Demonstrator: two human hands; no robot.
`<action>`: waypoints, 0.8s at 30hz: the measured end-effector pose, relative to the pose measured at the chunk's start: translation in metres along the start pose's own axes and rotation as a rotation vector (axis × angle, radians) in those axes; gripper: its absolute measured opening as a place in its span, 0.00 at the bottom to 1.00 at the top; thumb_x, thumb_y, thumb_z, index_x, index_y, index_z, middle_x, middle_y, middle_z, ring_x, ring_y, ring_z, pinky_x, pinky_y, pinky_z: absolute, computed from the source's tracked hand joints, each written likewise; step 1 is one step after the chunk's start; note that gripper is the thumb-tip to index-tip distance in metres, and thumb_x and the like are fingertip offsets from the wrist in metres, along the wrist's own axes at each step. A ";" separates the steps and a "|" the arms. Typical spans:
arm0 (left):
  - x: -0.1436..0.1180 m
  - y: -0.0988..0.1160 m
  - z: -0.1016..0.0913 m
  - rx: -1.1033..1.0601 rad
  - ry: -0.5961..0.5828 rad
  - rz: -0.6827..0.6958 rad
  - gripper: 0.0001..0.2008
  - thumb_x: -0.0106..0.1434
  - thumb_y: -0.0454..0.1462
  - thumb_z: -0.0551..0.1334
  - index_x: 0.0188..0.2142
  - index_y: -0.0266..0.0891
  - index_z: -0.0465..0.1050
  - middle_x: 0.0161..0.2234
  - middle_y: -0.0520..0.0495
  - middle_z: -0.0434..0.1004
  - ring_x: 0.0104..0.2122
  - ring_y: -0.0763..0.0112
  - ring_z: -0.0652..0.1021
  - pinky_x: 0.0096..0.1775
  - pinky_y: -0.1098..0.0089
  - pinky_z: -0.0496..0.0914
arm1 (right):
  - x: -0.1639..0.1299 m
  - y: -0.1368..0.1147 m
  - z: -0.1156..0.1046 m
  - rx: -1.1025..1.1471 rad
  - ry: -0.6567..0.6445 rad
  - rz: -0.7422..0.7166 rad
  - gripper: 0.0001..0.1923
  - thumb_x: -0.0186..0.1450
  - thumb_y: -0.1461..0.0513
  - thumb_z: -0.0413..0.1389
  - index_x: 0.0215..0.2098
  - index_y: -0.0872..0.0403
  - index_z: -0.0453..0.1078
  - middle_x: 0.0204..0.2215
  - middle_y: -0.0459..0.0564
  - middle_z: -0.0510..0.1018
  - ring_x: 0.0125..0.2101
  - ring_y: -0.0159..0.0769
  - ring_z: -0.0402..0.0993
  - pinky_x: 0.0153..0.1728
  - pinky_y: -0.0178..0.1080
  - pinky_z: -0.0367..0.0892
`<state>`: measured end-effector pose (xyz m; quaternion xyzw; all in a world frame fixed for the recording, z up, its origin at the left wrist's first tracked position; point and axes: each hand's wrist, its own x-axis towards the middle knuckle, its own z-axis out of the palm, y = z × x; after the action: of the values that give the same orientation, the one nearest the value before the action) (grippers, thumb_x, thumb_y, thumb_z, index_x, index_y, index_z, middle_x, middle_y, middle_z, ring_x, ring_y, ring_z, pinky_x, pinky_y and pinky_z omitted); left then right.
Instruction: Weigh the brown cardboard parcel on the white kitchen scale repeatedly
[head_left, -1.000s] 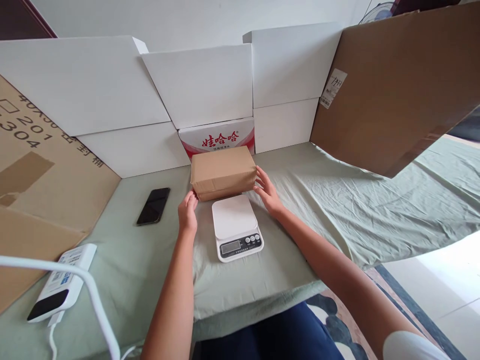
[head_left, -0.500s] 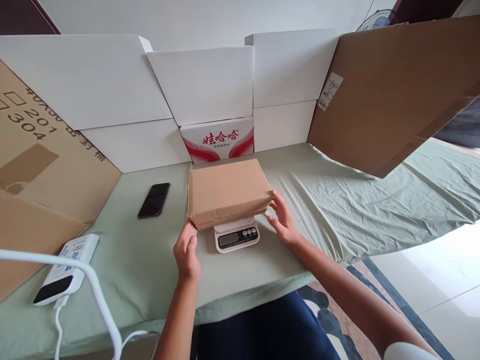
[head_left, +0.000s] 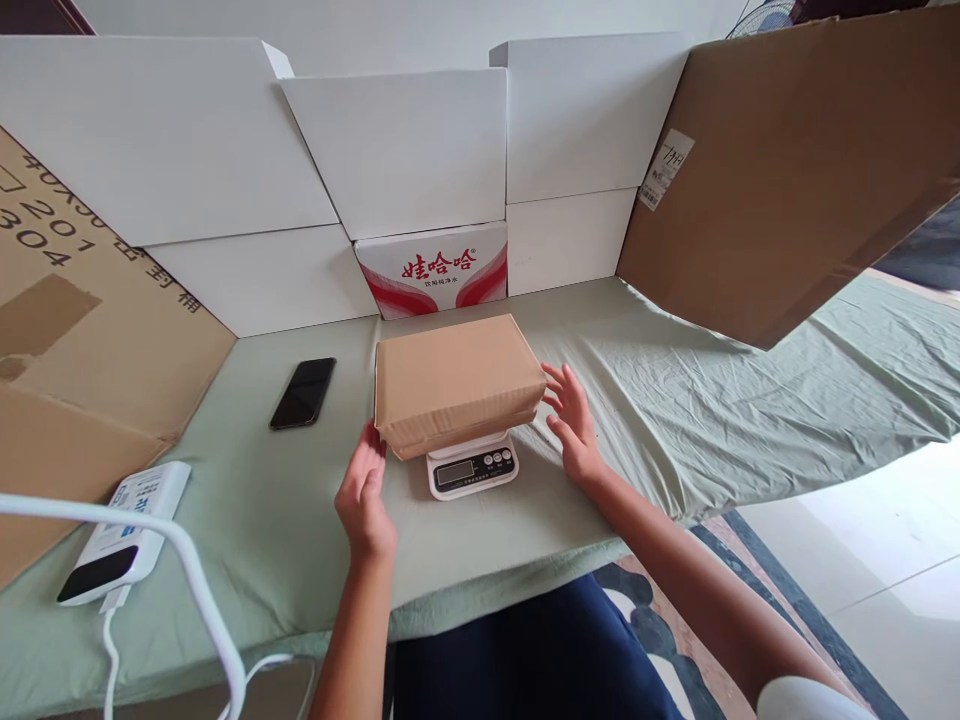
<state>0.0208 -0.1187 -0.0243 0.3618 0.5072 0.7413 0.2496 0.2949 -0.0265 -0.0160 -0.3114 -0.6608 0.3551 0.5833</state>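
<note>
A closed brown cardboard box [head_left: 457, 380] rests on a small white kitchen scale [head_left: 472, 468], whose display and buttons stick out at the front. My left hand [head_left: 365, 493] hovers by the box's near left corner, fingers apart, holding nothing. My right hand [head_left: 576, 422] is just right of the box, fingers spread, a small gap from its side. Both hands flank the box above the pale green cloth [head_left: 675, 400].
A black phone [head_left: 303, 392] lies left of the box. A white power bank [head_left: 114, 534] with a white cable [head_left: 202, 600] sits at the near left. White boxes [head_left: 405, 150], a red-and-white carton [head_left: 433, 272] and brown cardboard sheets [head_left: 787, 170] wall the back and sides.
The box was lifted from behind the scale and set onto it. Both hands then let go and drew slightly away from its sides.
</note>
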 end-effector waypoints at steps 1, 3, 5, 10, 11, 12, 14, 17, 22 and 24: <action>0.001 0.002 0.001 -0.020 0.016 0.016 0.27 0.64 0.43 0.61 0.62 0.39 0.73 0.63 0.37 0.72 0.65 0.52 0.71 0.65 0.54 0.64 | 0.001 -0.002 0.000 0.010 0.018 -0.008 0.34 0.71 0.47 0.53 0.73 0.31 0.48 0.71 0.46 0.60 0.67 0.49 0.64 0.63 0.59 0.67; 0.002 0.004 0.002 -0.037 0.037 0.032 0.27 0.65 0.43 0.60 0.62 0.39 0.74 0.64 0.37 0.71 0.65 0.53 0.71 0.64 0.55 0.65 | 0.003 -0.004 -0.001 0.008 0.031 -0.014 0.34 0.71 0.46 0.53 0.73 0.31 0.47 0.71 0.47 0.61 0.66 0.49 0.65 0.62 0.59 0.67; 0.002 0.004 0.003 -0.023 0.034 0.023 0.27 0.65 0.43 0.60 0.62 0.38 0.73 0.63 0.36 0.73 0.65 0.52 0.71 0.64 0.54 0.65 | 0.003 -0.005 -0.002 -0.021 0.015 -0.006 0.34 0.71 0.46 0.53 0.73 0.32 0.49 0.71 0.47 0.62 0.66 0.50 0.65 0.62 0.60 0.67; 0.001 -0.002 -0.001 0.049 -0.033 -0.056 0.28 0.63 0.46 0.61 0.60 0.38 0.75 0.58 0.36 0.78 0.62 0.50 0.73 0.63 0.53 0.66 | -0.002 -0.003 -0.003 -0.078 -0.072 -0.014 0.30 0.72 0.47 0.53 0.70 0.33 0.56 0.70 0.46 0.63 0.68 0.50 0.61 0.64 0.59 0.66; 0.000 -0.004 -0.002 0.061 -0.050 -0.066 0.28 0.63 0.47 0.62 0.60 0.38 0.75 0.57 0.36 0.78 0.62 0.50 0.74 0.63 0.53 0.66 | -0.002 -0.002 -0.003 -0.081 -0.078 -0.017 0.30 0.71 0.47 0.53 0.70 0.33 0.57 0.70 0.46 0.63 0.68 0.51 0.60 0.64 0.59 0.66; 0.000 -0.005 -0.003 0.069 -0.063 -0.073 0.28 0.63 0.47 0.62 0.60 0.38 0.76 0.57 0.36 0.79 0.62 0.50 0.74 0.63 0.53 0.66 | -0.003 -0.002 -0.003 -0.081 -0.079 -0.019 0.30 0.71 0.47 0.53 0.70 0.33 0.57 0.70 0.46 0.63 0.68 0.51 0.60 0.63 0.59 0.66; 0.000 -0.006 -0.003 0.071 -0.074 -0.076 0.28 0.63 0.48 0.62 0.60 0.39 0.75 0.57 0.37 0.79 0.61 0.50 0.74 0.63 0.53 0.66 | -0.003 -0.002 -0.002 -0.080 -0.074 -0.022 0.29 0.71 0.47 0.54 0.70 0.33 0.57 0.70 0.45 0.63 0.68 0.51 0.61 0.63 0.59 0.67; 0.000 -0.004 -0.002 0.054 -0.068 -0.059 0.28 0.64 0.47 0.62 0.60 0.38 0.75 0.58 0.36 0.78 0.62 0.50 0.74 0.63 0.52 0.66 | -0.001 -0.004 -0.001 -0.063 -0.066 -0.035 0.29 0.72 0.48 0.54 0.70 0.31 0.56 0.70 0.44 0.63 0.68 0.51 0.61 0.63 0.58 0.67; 0.001 0.005 0.002 -0.026 -0.019 -0.001 0.27 0.65 0.46 0.60 0.62 0.40 0.73 0.62 0.36 0.74 0.64 0.52 0.71 0.65 0.53 0.64 | 0.003 -0.010 -0.002 -0.047 0.001 -0.032 0.33 0.71 0.46 0.53 0.72 0.30 0.51 0.71 0.45 0.61 0.66 0.51 0.65 0.62 0.60 0.67; 0.002 0.005 0.002 -0.022 -0.009 -0.012 0.27 0.65 0.45 0.60 0.62 0.40 0.74 0.62 0.37 0.74 0.65 0.52 0.71 0.65 0.54 0.64 | 0.003 -0.010 -0.003 -0.062 -0.001 -0.027 0.33 0.71 0.46 0.53 0.72 0.31 0.52 0.71 0.46 0.62 0.66 0.51 0.65 0.62 0.60 0.67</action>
<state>0.0210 -0.1178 -0.0184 0.3593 0.5000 0.7438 0.2601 0.2974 -0.0290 -0.0063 -0.3204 -0.6758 0.3267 0.5779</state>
